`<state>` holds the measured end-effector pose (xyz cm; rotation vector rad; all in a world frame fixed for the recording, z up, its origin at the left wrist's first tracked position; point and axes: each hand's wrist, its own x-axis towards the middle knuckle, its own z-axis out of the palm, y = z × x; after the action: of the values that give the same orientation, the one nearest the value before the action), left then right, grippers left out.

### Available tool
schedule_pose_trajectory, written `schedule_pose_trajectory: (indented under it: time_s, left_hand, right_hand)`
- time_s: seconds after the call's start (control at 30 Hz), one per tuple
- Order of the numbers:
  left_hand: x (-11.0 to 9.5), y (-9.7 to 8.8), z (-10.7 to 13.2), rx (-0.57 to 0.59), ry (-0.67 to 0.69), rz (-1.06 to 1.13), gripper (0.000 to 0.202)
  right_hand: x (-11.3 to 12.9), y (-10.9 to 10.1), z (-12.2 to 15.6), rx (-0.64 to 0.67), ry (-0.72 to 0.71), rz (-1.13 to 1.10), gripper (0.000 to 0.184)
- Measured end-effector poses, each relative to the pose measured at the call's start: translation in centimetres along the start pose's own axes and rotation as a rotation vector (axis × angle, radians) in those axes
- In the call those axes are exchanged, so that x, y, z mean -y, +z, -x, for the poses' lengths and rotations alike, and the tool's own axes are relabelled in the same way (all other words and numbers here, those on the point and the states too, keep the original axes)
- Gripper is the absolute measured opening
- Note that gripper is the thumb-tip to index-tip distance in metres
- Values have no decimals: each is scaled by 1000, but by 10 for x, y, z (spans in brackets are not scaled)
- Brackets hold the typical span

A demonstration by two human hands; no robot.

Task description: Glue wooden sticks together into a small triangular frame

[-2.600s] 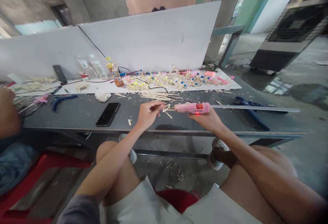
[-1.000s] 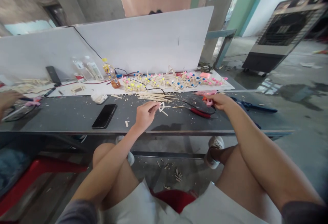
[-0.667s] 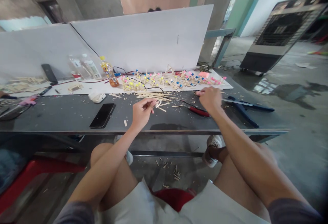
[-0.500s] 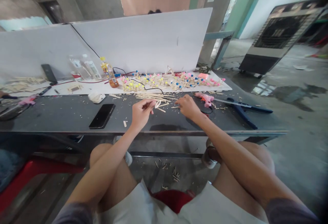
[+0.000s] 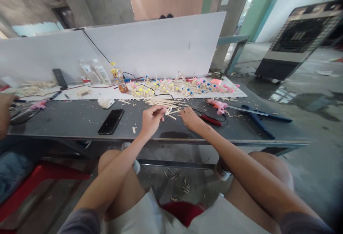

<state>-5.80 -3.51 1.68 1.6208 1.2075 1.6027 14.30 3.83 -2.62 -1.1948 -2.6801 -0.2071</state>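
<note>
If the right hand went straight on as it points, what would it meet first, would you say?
Beyond the thin stick at the right hand, most likely the small stick frame in the left hand; depth is unclear, so the loose sticks behind could come first.

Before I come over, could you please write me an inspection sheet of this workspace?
Surface: grey table, strewn with wood bits.
Job's things: stick frame; loose sticks; pink glue gun lying down.
Clutter: phone, yellow-capped bottle.
Grips: left hand pinches the stick frame; right hand is at one thin stick, hold unclear.
Cables: black cable down the white panel.
Surroundings: air cooler on the floor; another person's arm at far left.
</note>
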Motion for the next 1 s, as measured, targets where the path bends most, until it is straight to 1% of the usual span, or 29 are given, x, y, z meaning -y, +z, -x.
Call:
schedule_pose_trajectory:
  time_s: [0.1, 0.17, 0.23, 0.27, 0.3, 0.33, 0.4, 0.43, 0.5, 0.57, 0.7, 0.77, 0.87, 0.93, 1.0]
  left_hand:
    - [-1, 0, 0, 1, -2, 31, 30]
    - [-3, 0, 1, 8, -2, 33, 30]
    - [-5, -1, 1, 21, -3, 41, 30]
    - [-6, -1, 1, 27, -3, 49, 30]
    - [-7, -1, 2, 32, -3, 59, 30]
    - [-8, -1, 2, 35, -4, 67, 30]
    - [-9, 0, 3, 34, 3, 79, 29]
    - [-10, 1, 4, 32, 14, 86, 29]
    - [-10, 3, 6, 23, 50, 106, 29]
    - [-9, 5, 7, 8, 82, 136, 28]
    - [-8, 8, 7, -2, 113, 176, 25]
    - [-9, 9, 8, 4, 123, 173, 24]
    - [-11, 9, 8, 18, 124, 165, 23]
    - [-12, 10, 9, 27, 118, 165, 24]
    - [-12, 10, 9, 35, 112, 162, 25]
  right_hand:
    - [-4, -16, 4, -72, 40, -41, 27]
    - [-6, -30, 10, -216, 141, -152, 25]
    - [-5, -45, 18, -414, 269, -400, 21]
    - [-3, -52, 23, -493, 328, -570, 17]
    - [-1, -57, 28, -541, 373, -754, 15]
    - [1, -62, 33, -555, 400, -937, 15]
    - [6, -67, 42, -542, 396, -1270, 17]
    - [8, -68, 45, -530, 373, -1400, 19]
    - [13, -67, 49, -503, 321, -1552, 25]
    - [19, -66, 50, -471, 284, -1570, 30]
    - [35, -64, 53, -437, 201, -1436, 29]
    - [43, -62, 55, -411, 171, -1414, 28]
    - [51, -57, 57, -390, 189, -1339, 27]
    - [54, -53, 58, -405, 225, -1264, 27]
    - [55, -51, 58, -419, 246, -1236, 26]
